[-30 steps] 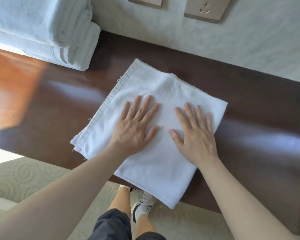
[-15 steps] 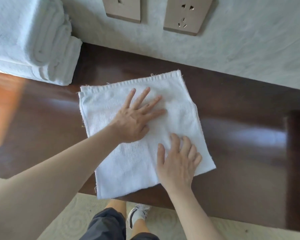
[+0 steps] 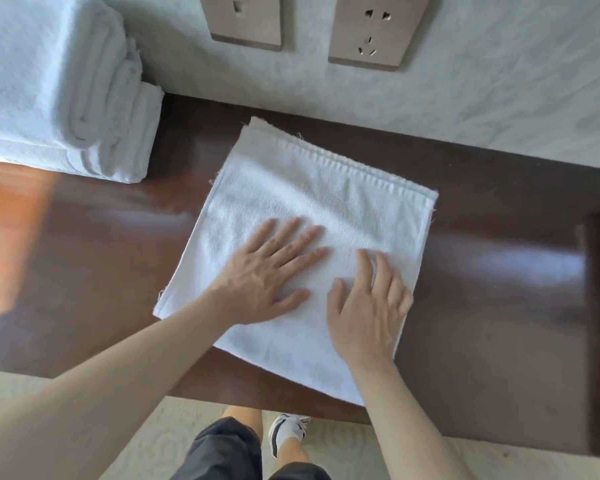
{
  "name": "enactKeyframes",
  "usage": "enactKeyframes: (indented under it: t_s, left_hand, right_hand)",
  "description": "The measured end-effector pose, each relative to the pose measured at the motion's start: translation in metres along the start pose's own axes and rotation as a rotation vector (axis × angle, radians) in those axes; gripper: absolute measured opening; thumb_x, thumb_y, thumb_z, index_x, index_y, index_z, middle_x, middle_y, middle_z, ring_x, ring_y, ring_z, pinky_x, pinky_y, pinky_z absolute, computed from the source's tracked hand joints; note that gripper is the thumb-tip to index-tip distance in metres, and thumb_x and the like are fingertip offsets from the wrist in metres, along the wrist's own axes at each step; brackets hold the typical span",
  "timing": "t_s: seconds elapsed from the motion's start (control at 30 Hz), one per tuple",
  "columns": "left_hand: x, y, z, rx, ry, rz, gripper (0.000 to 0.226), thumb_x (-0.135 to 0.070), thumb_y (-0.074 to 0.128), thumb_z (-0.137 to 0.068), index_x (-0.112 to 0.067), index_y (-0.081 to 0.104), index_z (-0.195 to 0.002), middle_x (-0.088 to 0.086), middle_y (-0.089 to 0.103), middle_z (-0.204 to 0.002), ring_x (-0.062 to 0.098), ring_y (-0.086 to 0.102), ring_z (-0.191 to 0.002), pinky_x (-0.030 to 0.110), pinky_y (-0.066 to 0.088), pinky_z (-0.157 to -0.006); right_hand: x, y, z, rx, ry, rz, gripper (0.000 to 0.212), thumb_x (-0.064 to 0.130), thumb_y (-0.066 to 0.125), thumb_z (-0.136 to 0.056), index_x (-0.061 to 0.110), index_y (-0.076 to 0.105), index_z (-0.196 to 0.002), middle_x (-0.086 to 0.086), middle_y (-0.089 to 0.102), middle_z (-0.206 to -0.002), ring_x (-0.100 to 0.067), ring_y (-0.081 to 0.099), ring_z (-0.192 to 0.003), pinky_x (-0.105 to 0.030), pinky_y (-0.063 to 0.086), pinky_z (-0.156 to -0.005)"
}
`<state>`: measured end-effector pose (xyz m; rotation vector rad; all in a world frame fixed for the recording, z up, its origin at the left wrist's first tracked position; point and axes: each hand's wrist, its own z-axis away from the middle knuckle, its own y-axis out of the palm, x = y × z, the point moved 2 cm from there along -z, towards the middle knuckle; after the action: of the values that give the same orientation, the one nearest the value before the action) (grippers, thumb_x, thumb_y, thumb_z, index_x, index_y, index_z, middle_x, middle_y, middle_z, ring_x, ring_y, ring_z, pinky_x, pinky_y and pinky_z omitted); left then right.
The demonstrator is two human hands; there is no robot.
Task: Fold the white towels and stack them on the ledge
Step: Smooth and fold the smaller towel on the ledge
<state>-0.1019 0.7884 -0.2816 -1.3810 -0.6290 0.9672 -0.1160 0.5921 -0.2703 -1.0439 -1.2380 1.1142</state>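
Observation:
A folded white towel (image 3: 312, 192) lies flat on the dark wooden ledge (image 3: 492, 306), its hemmed edge toward the wall and its near corner hanging just past the front edge. My left hand (image 3: 267, 275) rests palm down on the towel's middle, fingers spread. Beside it, my right hand (image 3: 368, 313) presses flat on the towel's right side near its edge. Neither hand grips the cloth. A stack of folded white towels (image 3: 56, 88) sits at the ledge's back left, against the wall.
The pale wall (image 3: 516, 74) behind the ledge carries a switch plate (image 3: 243, 19) and a power socket (image 3: 374, 29). Sunlight glares on the ledge's left part. Below the front edge are carpet, my legs and a white shoe (image 3: 286, 434).
The towel has turned on the ledge under my hands, its hemmed edge swinging from the left side round toward the wall. Both hands slid with it and stay flat on it.

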Motion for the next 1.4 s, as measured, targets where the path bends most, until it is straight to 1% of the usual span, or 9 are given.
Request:
enactKeyframes:
  t_s: [0.17,0.37,0.47,0.67,0.97,1.07,1.13,1.23,1.4]
  left_hand:
    - [0.009,-0.007,-0.004,-0.116,-0.121,0.067,0.065,-0.050,0.037,-0.104,-0.023,0.025,-0.161,0.004,0.011,-0.170,0.027,0.007,-0.157,0.051,0.010,-0.126]
    - [0.034,-0.009,-0.027,-0.007,-0.330,0.030,0.074,-0.067,0.016,-0.099,-0.032,0.004,-0.163,-0.003,-0.008,-0.171,0.026,-0.011,-0.157,0.049,-0.004,-0.126]
    - [0.032,-0.008,-0.026,-0.003,-0.335,0.019,0.074,-0.068,0.014,-0.099,-0.033,0.000,-0.163,-0.004,-0.010,-0.171,0.026,-0.014,-0.156,0.050,-0.004,-0.126]
    - [0.033,-0.006,-0.029,-0.016,-0.314,0.015,0.075,-0.067,0.020,-0.099,-0.035,-0.004,-0.162,-0.004,-0.009,-0.171,0.027,-0.013,-0.156,0.051,-0.003,-0.126]
    - [0.033,-0.010,-0.029,-0.002,-0.376,0.075,0.076,-0.071,0.021,-0.097,-0.040,-0.003,-0.161,-0.006,-0.007,-0.171,0.026,-0.012,-0.157,0.056,-0.004,-0.125]
    - [0.043,-0.024,-0.034,-0.118,-0.431,0.246,0.060,-0.058,0.036,-0.098,-0.035,0.038,-0.154,-0.004,0.028,-0.165,0.029,0.022,-0.152,0.050,0.015,-0.121]
    - [0.065,-0.036,-0.046,-0.286,-0.493,0.337,0.039,-0.039,0.048,-0.100,-0.026,0.061,-0.134,-0.001,0.051,-0.146,0.034,0.045,-0.127,0.045,0.032,-0.102]
    - [0.105,-0.049,-0.074,-0.319,-0.549,0.342,0.030,-0.024,0.055,-0.102,-0.020,0.066,-0.130,0.003,0.058,-0.138,0.038,0.047,-0.118,0.044,0.033,-0.096]
    - [0.141,-0.065,-0.105,-0.221,-0.488,0.250,0.033,-0.028,0.060,-0.100,-0.020,0.065,-0.132,0.010,0.060,-0.124,0.038,0.045,-0.118,0.042,0.029,-0.094]
  right_hand:
    - [0.005,-0.001,-0.036,0.069,-0.190,0.022,0.063,0.048,0.034,-0.103,0.022,0.022,-0.159,-0.004,0.011,-0.168,-0.028,0.004,-0.155,-0.058,0.005,-0.122]
    - [-0.013,0.003,-0.064,0.167,-0.056,0.012,0.065,0.060,0.005,-0.101,0.033,-0.001,-0.160,0.005,-0.011,-0.168,-0.019,-0.018,-0.153,-0.056,-0.008,-0.122]
    - [-0.009,-0.004,-0.082,0.121,0.022,-0.052,0.067,0.060,0.007,-0.102,0.029,0.001,-0.161,-0.001,-0.006,-0.169,-0.024,-0.012,-0.154,-0.055,-0.008,-0.122]
    - [0.006,0.001,-0.130,0.152,-0.170,-0.013,0.060,0.055,0.012,-0.104,0.036,-0.001,-0.160,0.004,-0.011,-0.168,-0.021,-0.016,-0.154,-0.053,-0.008,-0.123]
    - [-0.001,0.003,-0.139,0.089,-0.026,0.001,0.070,0.064,0.017,-0.100,0.034,-0.001,-0.160,0.001,-0.008,-0.169,-0.024,-0.013,-0.154,-0.054,-0.008,-0.123]
    - [0.000,-0.004,-0.142,0.100,-0.047,-0.086,0.065,0.056,0.022,-0.104,0.028,0.007,-0.161,0.000,0.001,-0.169,-0.023,-0.006,-0.155,-0.050,-0.007,-0.124]
    - [-0.007,-0.014,-0.144,-0.005,-0.043,-0.138,0.055,0.041,0.032,-0.106,0.017,0.029,-0.156,-0.006,0.028,-0.163,-0.026,0.019,-0.151,-0.049,0.009,-0.123]
    - [-0.027,-0.027,-0.153,-0.128,-0.016,-0.040,0.034,0.024,0.044,-0.102,0.013,0.053,-0.133,-0.009,0.054,-0.134,-0.029,0.043,-0.128,-0.047,0.027,-0.107]
    - [-0.040,-0.034,-0.169,-0.123,0.046,0.049,0.020,0.010,0.052,-0.096,0.012,0.059,-0.114,-0.011,0.053,-0.113,-0.033,0.045,-0.109,-0.046,0.029,-0.097]
